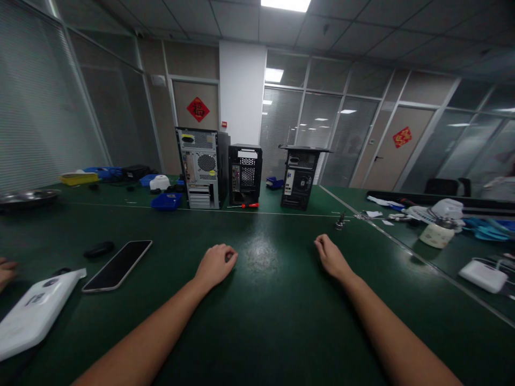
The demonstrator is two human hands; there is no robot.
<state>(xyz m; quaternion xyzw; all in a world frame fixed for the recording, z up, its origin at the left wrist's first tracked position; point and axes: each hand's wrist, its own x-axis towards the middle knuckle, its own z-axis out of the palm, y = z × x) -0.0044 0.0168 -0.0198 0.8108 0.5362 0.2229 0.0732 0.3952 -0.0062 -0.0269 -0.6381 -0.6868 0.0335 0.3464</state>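
My left hand rests on the green table with its fingers curled into a loose fist, nothing visible in it. My right hand lies on the table further right, fingers curled under, also with nothing visible in it. A black phone lies face up to the left of my left hand. Three computer tower cases stand at the far side: a silver one, a black one and another black one. A red-handled screwdriver lies in front of the middle case.
A white flat device lies at the near left, with another person's fingers at the left edge. A small black object sits by the phone. Blue trays, a metal dish and white items line the sides.
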